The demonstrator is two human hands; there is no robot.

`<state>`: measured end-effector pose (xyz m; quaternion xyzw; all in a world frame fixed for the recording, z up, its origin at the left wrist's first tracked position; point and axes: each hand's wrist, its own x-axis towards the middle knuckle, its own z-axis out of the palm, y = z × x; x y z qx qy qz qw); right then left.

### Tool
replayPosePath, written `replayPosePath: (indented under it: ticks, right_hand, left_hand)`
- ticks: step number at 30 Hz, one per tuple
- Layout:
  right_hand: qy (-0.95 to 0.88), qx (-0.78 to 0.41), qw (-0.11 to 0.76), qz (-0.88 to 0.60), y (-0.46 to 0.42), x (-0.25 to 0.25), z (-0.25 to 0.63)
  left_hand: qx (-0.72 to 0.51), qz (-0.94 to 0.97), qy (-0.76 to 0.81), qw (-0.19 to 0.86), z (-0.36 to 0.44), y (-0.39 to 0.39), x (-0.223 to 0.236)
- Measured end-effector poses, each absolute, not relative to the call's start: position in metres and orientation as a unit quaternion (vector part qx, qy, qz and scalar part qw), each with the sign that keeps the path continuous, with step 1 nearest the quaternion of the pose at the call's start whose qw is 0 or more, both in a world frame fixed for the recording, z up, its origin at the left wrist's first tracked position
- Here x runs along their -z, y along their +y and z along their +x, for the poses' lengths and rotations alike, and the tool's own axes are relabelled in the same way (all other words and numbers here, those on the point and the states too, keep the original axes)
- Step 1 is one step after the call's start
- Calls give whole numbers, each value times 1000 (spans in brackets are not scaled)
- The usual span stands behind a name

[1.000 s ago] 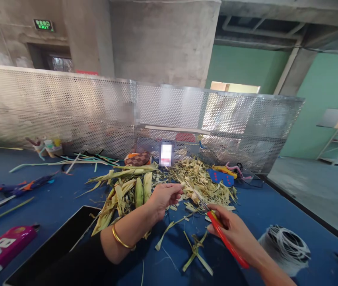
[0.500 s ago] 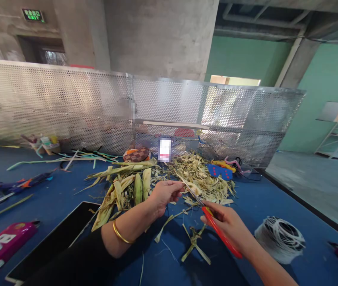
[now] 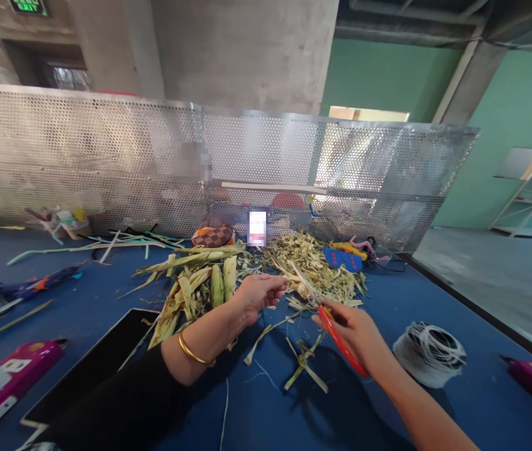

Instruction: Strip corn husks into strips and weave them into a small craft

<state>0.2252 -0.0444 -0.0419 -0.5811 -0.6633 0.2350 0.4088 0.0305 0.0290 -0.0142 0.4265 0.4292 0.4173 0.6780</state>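
Observation:
My right hand (image 3: 348,332) is closed round the red handles of a pair of scissors (image 3: 338,341). Their blades point forward and left, over a heap of pale shredded husk. Just left of the blades, my left hand (image 3: 259,295) is closed in a pinch. Whatever sits between its fingertips is too small to make out. Whole dried corn husks (image 3: 191,291) lie beyond my left forearm. Below the scissors, a small bundle of husk strips tied into a cross (image 3: 304,366) rests on the blue table (image 3: 266,419).
At the right stands a spool of grey-white string (image 3: 430,357). A black tray-like object (image 3: 92,369) and a magenta power strip (image 3: 10,385) lie left. A lit phone (image 3: 257,227) stands before the perforated metal screen (image 3: 256,150). Shredded husks (image 3: 336,275) are heaped at centre right.
The scissors' blades have swung to the right, from beside my left fingertips to a little apart from them. My left hand keeps its pinch. The view has tilted slightly downward.

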Motion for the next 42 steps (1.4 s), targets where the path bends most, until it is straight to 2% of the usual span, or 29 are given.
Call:
replayPosePath:
  ticks: [3,9,18,24,29,37,42]
  right_hand:
    - [-624,-136,395,-661,-41,38,240]
    - [-584,13,303,-753,-37,37,262]
    - [-728,125,174,-652,-13,40,239]
    - [-781,105,179,-590,21,43,221]
    - [-789,88,200,-574,15,50,221]
    - [-727,14,289,-623,-78,39,272]
    - [-712,-103,263,-643,-119,67,296]
  left_hand:
    - [-423,423,431,675,29,27,8]
    - [-424,464,423,652,29,12,-8]
    - [-389,498,441,638,15,-22,-15]
    - [-394,469,456,645,-7,-46,-6]
    - [-408,445,470,644,-17,-49,5]
    - [-397,448,467,650,-20,-42,19]
    - [-381,471,461,649,-15,-47,18]
